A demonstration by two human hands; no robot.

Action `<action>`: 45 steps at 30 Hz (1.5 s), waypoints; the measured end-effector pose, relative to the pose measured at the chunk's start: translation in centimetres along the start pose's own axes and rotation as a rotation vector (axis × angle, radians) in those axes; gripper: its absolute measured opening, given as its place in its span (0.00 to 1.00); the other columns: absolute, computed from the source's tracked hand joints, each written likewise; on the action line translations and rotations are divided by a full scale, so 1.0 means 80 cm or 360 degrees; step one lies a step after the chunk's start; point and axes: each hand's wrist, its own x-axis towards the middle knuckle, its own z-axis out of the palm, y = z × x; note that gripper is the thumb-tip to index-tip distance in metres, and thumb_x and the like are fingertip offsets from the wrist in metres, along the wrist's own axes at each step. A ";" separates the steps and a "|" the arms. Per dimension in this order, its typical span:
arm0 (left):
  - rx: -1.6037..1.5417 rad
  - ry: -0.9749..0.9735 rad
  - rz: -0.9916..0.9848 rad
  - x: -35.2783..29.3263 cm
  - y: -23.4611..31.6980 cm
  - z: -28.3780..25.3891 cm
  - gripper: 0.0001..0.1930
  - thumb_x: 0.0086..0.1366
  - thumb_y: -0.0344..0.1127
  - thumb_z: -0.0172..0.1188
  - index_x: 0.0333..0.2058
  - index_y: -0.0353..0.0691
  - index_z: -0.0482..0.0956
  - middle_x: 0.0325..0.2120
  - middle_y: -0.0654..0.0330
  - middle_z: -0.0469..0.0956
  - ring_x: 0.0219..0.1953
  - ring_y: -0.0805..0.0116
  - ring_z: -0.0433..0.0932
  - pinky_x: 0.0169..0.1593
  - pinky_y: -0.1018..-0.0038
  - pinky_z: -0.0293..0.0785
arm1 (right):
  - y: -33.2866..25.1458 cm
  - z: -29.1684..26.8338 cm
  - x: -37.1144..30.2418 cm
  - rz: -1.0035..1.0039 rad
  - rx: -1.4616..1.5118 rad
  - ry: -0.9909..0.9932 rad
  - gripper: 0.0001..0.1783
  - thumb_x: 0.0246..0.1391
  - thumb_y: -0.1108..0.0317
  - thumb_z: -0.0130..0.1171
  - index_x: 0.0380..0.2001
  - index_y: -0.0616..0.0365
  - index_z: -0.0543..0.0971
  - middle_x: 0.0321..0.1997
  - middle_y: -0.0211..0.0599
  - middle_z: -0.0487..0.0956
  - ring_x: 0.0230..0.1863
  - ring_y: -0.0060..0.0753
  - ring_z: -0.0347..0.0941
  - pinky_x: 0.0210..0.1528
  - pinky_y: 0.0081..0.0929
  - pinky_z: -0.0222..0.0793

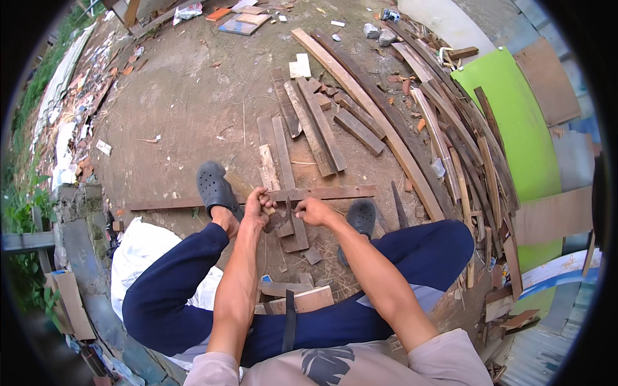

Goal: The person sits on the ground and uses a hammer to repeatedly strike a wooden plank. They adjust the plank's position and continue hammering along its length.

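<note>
My left hand (259, 204) is closed round the wooden handle (238, 184) of a tool. Its dark metal head (280, 216) looks like a hatchet's, but fingers partly cover it. Close beside it, my right hand (313, 211) has its fingers pinched together at a dark, narrow upright piece (288, 205); whether they grip it is too small to tell. Both hands are over a long brown plank (341, 192) lying crosswise on the ground. My left shoe (216, 186) rests on that plank. Short wood pieces (295, 239) lie under the hands.
Several cut boards (315, 125) lie ahead. Long timbers (380, 122) and a scrap-wood heap (463, 141) line the right, by a green panel (508, 116). A dark pointed blade (399, 204) is near my right shoe (361, 217). A white sack (145, 257) lies by my left leg.
</note>
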 end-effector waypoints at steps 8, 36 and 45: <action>0.0483 0.0175 -0.0356 -0.059 -0.053 -0.041 0.12 0.59 0.37 0.60 0.21 0.49 0.66 0.11 0.71 0.58 0.12 0.74 0.60 0.19 0.69 0.66 | 0.002 0.051 -0.049 -0.0094 0.0053 0.0434 0.13 0.57 0.65 0.59 0.39 0.62 0.81 0.30 0.43 0.84 0.31 0.37 0.83 0.34 0.37 0.76; 0.3175 -0.0664 0.0601 -0.092 -0.156 0.095 0.21 0.49 0.50 0.67 0.30 0.35 0.84 0.27 0.39 0.81 0.34 0.41 0.81 0.40 0.53 0.77 | -0.028 -0.104 -0.191 0.0409 -0.0776 -0.0582 0.38 0.48 0.34 0.64 0.36 0.66 0.84 0.29 0.53 0.83 0.32 0.52 0.80 0.35 0.41 0.75; 0.2925 -0.1137 0.0692 -0.068 -0.186 0.051 0.20 0.48 0.41 0.69 0.37 0.35 0.82 0.33 0.39 0.81 0.40 0.39 0.80 0.42 0.54 0.77 | -0.014 -0.037 -0.139 0.0309 -0.0812 -0.0744 0.15 0.44 0.64 0.63 0.36 0.55 0.86 0.42 0.41 0.85 0.44 0.42 0.83 0.40 0.40 0.77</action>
